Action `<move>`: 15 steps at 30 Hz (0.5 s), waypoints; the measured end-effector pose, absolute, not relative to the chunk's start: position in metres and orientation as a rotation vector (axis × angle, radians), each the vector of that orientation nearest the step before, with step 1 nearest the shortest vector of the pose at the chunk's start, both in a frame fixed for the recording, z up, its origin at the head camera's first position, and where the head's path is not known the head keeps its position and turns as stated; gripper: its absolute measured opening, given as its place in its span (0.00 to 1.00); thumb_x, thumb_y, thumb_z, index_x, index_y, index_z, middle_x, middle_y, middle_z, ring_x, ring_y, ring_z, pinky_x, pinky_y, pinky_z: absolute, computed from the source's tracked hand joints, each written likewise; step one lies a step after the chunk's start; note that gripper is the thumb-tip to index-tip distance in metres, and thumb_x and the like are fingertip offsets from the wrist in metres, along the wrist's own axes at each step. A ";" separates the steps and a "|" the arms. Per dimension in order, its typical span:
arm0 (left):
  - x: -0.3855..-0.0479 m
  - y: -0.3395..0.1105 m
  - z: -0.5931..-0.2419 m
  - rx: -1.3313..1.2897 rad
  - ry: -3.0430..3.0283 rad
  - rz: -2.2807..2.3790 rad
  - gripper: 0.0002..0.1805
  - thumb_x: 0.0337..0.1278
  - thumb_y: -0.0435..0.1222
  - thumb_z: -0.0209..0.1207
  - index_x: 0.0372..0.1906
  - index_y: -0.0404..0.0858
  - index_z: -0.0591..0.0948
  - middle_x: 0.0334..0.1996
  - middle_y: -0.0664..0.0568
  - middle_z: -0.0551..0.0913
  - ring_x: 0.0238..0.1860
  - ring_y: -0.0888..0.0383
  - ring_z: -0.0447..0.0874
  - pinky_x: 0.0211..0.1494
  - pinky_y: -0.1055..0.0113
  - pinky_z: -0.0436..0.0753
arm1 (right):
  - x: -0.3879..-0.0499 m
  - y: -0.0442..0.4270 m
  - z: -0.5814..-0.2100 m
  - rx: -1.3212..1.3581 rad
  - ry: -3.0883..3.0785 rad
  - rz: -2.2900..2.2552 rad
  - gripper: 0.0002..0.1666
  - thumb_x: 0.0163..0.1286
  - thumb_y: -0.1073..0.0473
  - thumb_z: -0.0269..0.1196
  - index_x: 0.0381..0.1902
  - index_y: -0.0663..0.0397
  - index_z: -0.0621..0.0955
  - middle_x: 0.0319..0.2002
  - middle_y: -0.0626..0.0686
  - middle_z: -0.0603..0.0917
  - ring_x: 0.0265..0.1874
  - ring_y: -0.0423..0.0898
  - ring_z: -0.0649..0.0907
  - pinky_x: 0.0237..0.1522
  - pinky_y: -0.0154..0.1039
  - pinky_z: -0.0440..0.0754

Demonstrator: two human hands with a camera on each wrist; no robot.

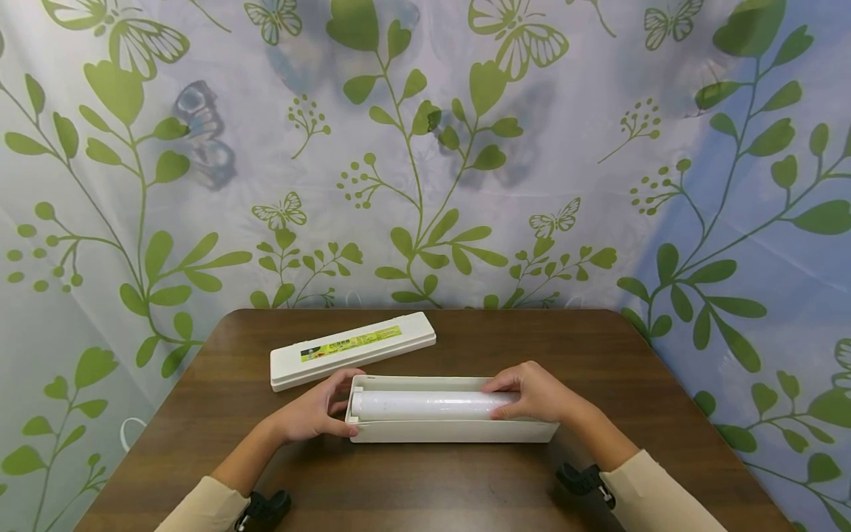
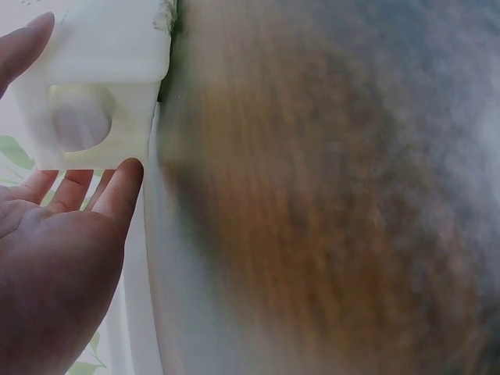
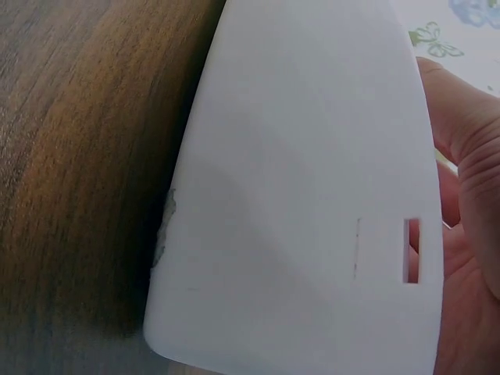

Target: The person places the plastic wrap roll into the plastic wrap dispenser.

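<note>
A long white plastic box (image 1: 452, 432) stands lidless on the table, a white roll of cling film (image 1: 425, 406) lying lengthwise inside it. My left hand (image 1: 309, 412) holds the box's left end, thumb at the near corner and fingers at the far side. In the left wrist view the fingers of that hand (image 2: 70, 258) curve around the box end (image 2: 133, 117). Inside the right part of the box, my right hand (image 1: 538, 395) grips the roll between thumb and fingers. The right wrist view is mostly the box's outer wall (image 3: 297, 172), which hides the fingertips.
Behind the box to the left lies a white lid (image 1: 415, 332) with a yellow-green label (image 1: 352, 343), set at a slant. The brown wooden table (image 1: 492, 480) reaches back to a curtain (image 1: 425, 185) printed with leaves and butterflies.
</note>
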State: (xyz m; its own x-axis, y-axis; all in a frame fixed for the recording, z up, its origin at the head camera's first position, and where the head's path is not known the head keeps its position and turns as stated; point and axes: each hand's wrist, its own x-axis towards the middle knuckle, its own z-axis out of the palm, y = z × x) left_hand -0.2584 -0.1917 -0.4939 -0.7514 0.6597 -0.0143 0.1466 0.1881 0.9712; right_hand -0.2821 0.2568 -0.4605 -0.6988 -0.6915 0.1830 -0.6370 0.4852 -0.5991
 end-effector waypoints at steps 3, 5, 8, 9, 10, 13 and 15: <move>-0.259 -0.191 -0.494 0.756 2.039 1.590 0.50 0.56 0.31 0.72 0.77 0.38 0.53 0.72 0.35 0.63 0.70 0.38 0.70 0.60 0.57 0.84 | -0.281 0.258 -0.459 -1.197 2.632 -1.043 0.23 0.59 0.48 0.77 0.51 0.49 0.90 0.48 0.49 0.91 0.44 0.40 0.89 0.48 0.36 0.87; -0.259 -0.191 -0.494 0.758 2.043 1.591 0.50 0.56 0.31 0.72 0.77 0.38 0.53 0.72 0.35 0.63 0.70 0.37 0.70 0.60 0.58 0.84 | -0.279 0.260 -0.458 -1.191 2.631 -1.070 0.23 0.59 0.49 0.77 0.51 0.50 0.89 0.48 0.50 0.91 0.45 0.42 0.89 0.49 0.37 0.88; -0.259 -0.191 -0.495 0.759 2.049 1.593 0.50 0.55 0.32 0.73 0.77 0.38 0.53 0.72 0.35 0.63 0.71 0.37 0.69 0.60 0.60 0.83 | -0.277 0.263 -0.454 -1.162 2.640 -1.095 0.24 0.60 0.49 0.77 0.51 0.52 0.89 0.49 0.51 0.91 0.48 0.44 0.89 0.50 0.39 0.88; -0.259 -0.191 -0.495 0.757 2.048 1.596 0.51 0.55 0.32 0.73 0.77 0.38 0.53 0.72 0.35 0.63 0.70 0.37 0.69 0.60 0.61 0.83 | -0.276 0.264 -0.453 -1.150 2.645 -1.101 0.24 0.60 0.48 0.77 0.52 0.53 0.89 0.50 0.51 0.91 0.49 0.45 0.89 0.51 0.40 0.88; -0.259 -0.191 -0.495 0.756 2.048 1.598 0.51 0.55 0.31 0.73 0.77 0.38 0.53 0.72 0.35 0.62 0.70 0.37 0.69 0.60 0.61 0.83 | -0.276 0.265 -0.452 -1.145 2.654 -1.100 0.25 0.60 0.48 0.77 0.52 0.53 0.89 0.50 0.51 0.90 0.49 0.45 0.89 0.51 0.40 0.87; -0.259 -0.191 -0.496 0.751 2.044 1.602 0.51 0.55 0.31 0.73 0.77 0.38 0.53 0.72 0.35 0.62 0.71 0.37 0.69 0.60 0.62 0.83 | -0.274 0.268 -0.450 -1.138 2.682 -1.098 0.25 0.60 0.46 0.76 0.52 0.52 0.89 0.50 0.50 0.90 0.50 0.45 0.89 0.52 0.38 0.87; -0.259 -0.191 -0.496 0.746 2.038 1.607 0.51 0.55 0.31 0.73 0.77 0.37 0.53 0.72 0.34 0.62 0.71 0.37 0.69 0.60 0.61 0.84 | -0.273 0.270 -0.449 -1.135 2.692 -1.115 0.26 0.60 0.46 0.76 0.52 0.53 0.89 0.50 0.50 0.91 0.49 0.45 0.89 0.51 0.38 0.87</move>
